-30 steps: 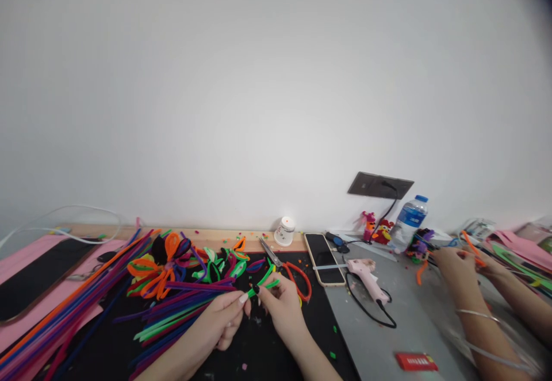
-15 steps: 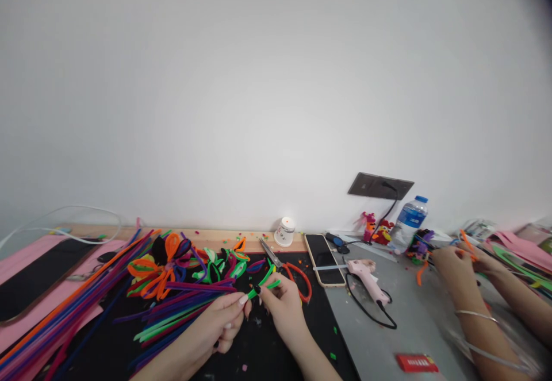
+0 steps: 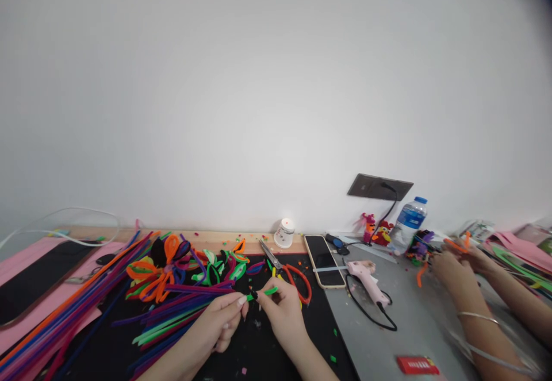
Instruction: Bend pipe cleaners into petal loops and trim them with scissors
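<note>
Between my two hands is a short piece of green pipe cleaner (image 3: 271, 291). My left hand (image 3: 227, 316) pinches its left end between thumb and fingers. Close against it, my right hand (image 3: 282, 306) is closed on the same piece, whose tip sticks out past the fingers. Behind my right hand lie scissors with orange handles (image 3: 297, 280), partly covered by the hand. A pipe-cleaner flower with orange petals (image 3: 159, 280) and several green and white looped pieces (image 3: 215, 267) sit to the left, beyond a bundle of coloured pipe cleaners (image 3: 172, 318).
Right of the black mat (image 3: 321, 335) are a phone (image 3: 323, 257), a pink glue gun (image 3: 366, 280) with its cord, and a red box (image 3: 417, 365). A paper cup (image 3: 284, 233) and a water bottle (image 3: 409, 223) stand near the wall. Another person's hands (image 3: 452, 269) work at far right.
My fingers have shifted slightly on the green pipe cleaner, and less of it shows between my hands. The other person's hands have moved a little, raising an orange piece.
</note>
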`<state>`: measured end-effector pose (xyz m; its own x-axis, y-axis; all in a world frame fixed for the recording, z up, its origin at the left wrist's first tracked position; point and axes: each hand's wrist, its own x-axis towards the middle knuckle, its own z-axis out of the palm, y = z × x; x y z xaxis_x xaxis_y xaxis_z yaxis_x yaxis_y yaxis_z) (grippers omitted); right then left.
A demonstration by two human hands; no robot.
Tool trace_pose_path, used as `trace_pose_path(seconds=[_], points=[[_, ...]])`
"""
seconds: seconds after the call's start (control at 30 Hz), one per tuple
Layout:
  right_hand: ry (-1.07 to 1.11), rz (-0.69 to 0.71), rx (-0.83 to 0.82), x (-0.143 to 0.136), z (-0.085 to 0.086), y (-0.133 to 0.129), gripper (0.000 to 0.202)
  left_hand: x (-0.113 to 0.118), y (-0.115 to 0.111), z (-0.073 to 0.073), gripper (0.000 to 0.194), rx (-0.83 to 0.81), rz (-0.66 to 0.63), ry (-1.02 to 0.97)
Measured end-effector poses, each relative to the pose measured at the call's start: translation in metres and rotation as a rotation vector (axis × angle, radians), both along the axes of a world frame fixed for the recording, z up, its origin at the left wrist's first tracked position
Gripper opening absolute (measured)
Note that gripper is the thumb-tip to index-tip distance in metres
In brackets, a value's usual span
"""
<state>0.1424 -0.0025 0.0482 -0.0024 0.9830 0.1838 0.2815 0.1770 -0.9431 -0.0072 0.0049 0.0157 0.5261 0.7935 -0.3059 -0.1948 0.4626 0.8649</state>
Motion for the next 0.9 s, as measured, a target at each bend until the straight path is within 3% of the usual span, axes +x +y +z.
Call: trace_pose_path(seconds=[0.33,0.5,0.73,0.9], points=[[-0.081,0.022,0.107,0.003,0.000,0.000,0.009,-0.004,-0.003,0.007,0.040,-0.077,-0.005,-0.062],[-0.089,0.147,0.112,0.003,0.002,0.002,0.006,-0.009,-0.008,0.018,0.034,-0.154,-0.031,-0.110],[-0.048,0.289,0.039,0.002,-0.005,0.000,0.015,-0.017,-0.008,0.013,0.030,-0.194,-0.079,-0.140],[-0.066,0.233,0.071,0.001,-0.007,0.000,0.015,-0.016,-0.010,0.019,0.032,-0.171,-0.073,-0.140]])
